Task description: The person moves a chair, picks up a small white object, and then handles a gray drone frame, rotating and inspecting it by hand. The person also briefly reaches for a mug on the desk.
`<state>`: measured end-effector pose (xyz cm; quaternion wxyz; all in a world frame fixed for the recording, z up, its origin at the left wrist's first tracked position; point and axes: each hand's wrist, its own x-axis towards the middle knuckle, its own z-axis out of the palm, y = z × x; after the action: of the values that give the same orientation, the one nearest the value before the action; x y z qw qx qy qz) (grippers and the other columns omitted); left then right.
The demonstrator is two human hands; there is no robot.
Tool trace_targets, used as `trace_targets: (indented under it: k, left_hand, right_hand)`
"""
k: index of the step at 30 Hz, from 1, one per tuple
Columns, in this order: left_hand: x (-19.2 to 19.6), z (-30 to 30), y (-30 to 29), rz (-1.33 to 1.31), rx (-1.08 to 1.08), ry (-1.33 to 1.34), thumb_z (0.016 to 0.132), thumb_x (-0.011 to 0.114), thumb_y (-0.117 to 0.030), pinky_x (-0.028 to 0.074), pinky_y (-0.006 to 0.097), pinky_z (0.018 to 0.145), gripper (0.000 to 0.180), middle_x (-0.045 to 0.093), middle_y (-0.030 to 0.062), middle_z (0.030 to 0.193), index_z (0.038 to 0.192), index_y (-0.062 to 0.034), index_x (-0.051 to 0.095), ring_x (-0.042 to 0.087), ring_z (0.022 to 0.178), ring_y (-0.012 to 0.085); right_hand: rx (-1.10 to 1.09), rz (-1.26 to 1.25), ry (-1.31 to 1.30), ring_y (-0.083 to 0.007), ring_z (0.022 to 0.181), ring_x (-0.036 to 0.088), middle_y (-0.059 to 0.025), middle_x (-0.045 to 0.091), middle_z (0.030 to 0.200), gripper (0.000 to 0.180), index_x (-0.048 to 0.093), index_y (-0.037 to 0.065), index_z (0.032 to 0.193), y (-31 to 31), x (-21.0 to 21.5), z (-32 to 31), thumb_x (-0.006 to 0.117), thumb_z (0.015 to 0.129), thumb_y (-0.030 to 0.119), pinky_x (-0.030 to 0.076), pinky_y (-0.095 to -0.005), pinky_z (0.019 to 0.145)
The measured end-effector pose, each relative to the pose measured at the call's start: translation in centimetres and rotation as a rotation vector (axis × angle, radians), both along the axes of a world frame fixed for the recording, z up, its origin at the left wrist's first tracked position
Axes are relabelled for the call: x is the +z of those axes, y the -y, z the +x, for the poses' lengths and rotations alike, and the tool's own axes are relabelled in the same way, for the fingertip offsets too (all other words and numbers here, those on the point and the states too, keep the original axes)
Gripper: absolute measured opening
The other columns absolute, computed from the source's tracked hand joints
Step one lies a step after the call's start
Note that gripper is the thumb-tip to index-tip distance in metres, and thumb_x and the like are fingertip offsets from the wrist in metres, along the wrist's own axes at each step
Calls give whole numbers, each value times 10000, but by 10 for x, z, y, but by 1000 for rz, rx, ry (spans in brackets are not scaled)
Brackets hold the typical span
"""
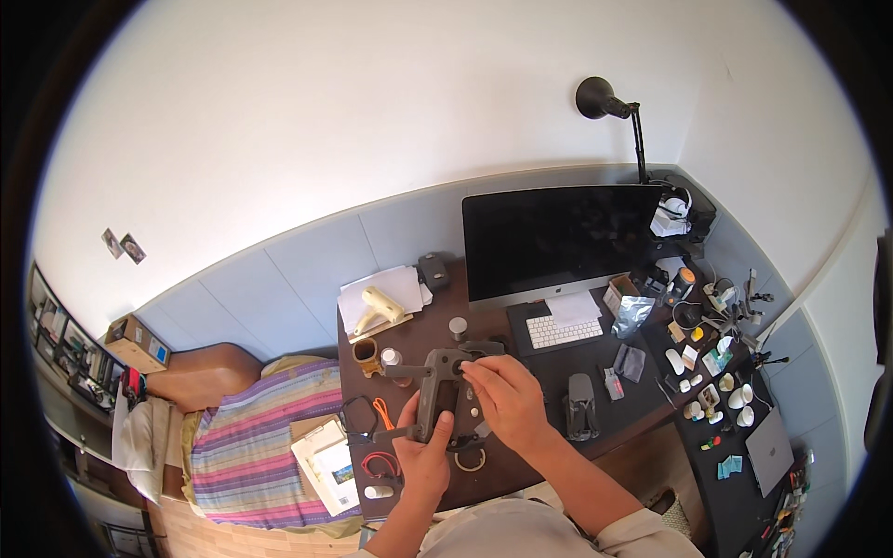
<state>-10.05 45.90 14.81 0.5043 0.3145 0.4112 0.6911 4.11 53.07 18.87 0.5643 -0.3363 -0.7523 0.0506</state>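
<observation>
Over the desk's front part I hold a dark grey drone remote controller tilted on end, its foldout arms spread toward the left. My left hand wraps round its lower end, thumb along the face. The fingertips of my right hand are pinched together at the round stick well on the controller's upper end. Whatever lies between those fingertips is hidden. To the right of my right hand, a folded grey drone rests on the desk.
Behind stand a large monitor and a white keyboard. A brown mug, a white-capped jar and red cable lie left. Small items crowd the right side table near a laptop. A striped bed adjoins the desk.
</observation>
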Motion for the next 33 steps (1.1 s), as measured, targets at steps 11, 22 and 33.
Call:
trace_targets:
  k: [11,22,33]
  left_hand:
    - [3,0,3,3,48,-248,927,806,-142,536,258,873,586,661,97,1199,1404,47,522,637,1034,127]
    - [5,8,4,-36,44,-189,936,792,-134,522,235,793,553,660,61,1118,1384,62,534,624,944,95]
    - [5,1,7,-66,12,-210,952,777,-154,497,245,907,563,668,81,1171,1391,92,523,629,1036,113]
  right_hand:
    - [-127,81,152,-285,683,598,-95,568,796,195,590,27,842,-8,4,3,771,881,88,509,-375,582]
    - [-58,34,153,-301,590,529,-100,474,695,302,508,43,791,-21,-21,4,713,955,191,438,-398,506]
    - [-35,35,287,-277,568,568,-77,518,671,235,530,54,795,-20,-19,8,726,901,128,459,-381,497]
